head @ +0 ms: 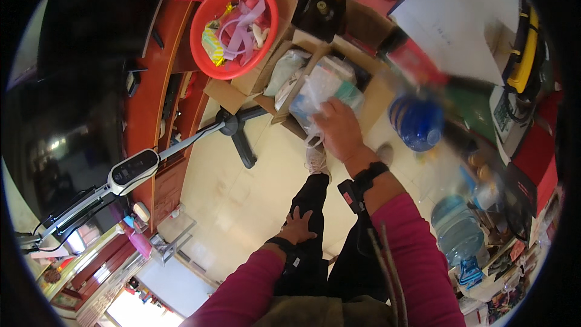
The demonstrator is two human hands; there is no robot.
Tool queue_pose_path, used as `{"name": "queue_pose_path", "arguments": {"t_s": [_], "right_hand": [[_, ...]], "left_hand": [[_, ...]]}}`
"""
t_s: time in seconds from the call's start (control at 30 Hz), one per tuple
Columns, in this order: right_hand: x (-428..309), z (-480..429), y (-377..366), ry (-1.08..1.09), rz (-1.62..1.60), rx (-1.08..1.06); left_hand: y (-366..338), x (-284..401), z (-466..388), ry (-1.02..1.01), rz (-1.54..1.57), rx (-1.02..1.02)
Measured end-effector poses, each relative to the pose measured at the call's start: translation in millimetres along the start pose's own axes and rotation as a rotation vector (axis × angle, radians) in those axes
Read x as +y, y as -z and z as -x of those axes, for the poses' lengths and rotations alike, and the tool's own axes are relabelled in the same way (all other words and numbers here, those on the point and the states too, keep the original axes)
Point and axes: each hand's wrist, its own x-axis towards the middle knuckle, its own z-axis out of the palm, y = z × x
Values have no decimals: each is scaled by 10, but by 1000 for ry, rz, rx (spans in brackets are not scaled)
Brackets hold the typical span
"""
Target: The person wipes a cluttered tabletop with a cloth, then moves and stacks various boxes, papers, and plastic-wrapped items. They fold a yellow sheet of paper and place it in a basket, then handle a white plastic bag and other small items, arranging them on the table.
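My right hand (337, 127) grips a thin clear plastic bag (313, 102) at the near side of an open cardboard box (379, 93). White and teal packages (327, 82) show through and around the bag; what else lies inside is hidden. One loop of the bag hangs below my fingers, above my shoe (316, 160). My left hand (298, 225) rests with spread fingers on the leg of my black trousers (311, 195) and holds nothing. Both wrists wear black straps with small devices.
A red plastic basin (198, 38) with ribbon and wrappers sits beyond the box. On the left stand a lamp-like pole (190, 137) with a black base (238, 134) and a red-brown wooden cabinet (140, 113). Blue water bottles (420, 122) and a clear jug (457, 227) stand right.
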Motion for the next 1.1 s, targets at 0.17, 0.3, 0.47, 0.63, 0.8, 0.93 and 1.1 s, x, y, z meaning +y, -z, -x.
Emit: {"name": "queue_pose_path", "arguments": {"t_s": [0.17, 0.3, 0.47, 0.63, 0.8, 0.93, 1.1], "right_hand": [[16, 183, 33, 60, -87, 157], [-158, 198, 156, 136, -93, 216], [-350, 180, 144, 124, -87, 231], [-117, 165, -29, -46, -104, 68], [23, 90, 169, 5, -311, 0], [192, 107, 567, -19, -488, 71], [848, 214, 549, -441, -282, 373]], "left_hand": [[201, -311, -322, -222, 215, 126], [751, -191, -457, -159, 981, 200], [1688, 127, -58, -268, 1495, 213], [2098, 365, 135, -307, 1567, 178], [2156, 636, -16, -236, 1680, 164], [2155, 783, -186, -389, 1841, 98], [2138, 868, -309, -297, 1960, 189]]}}
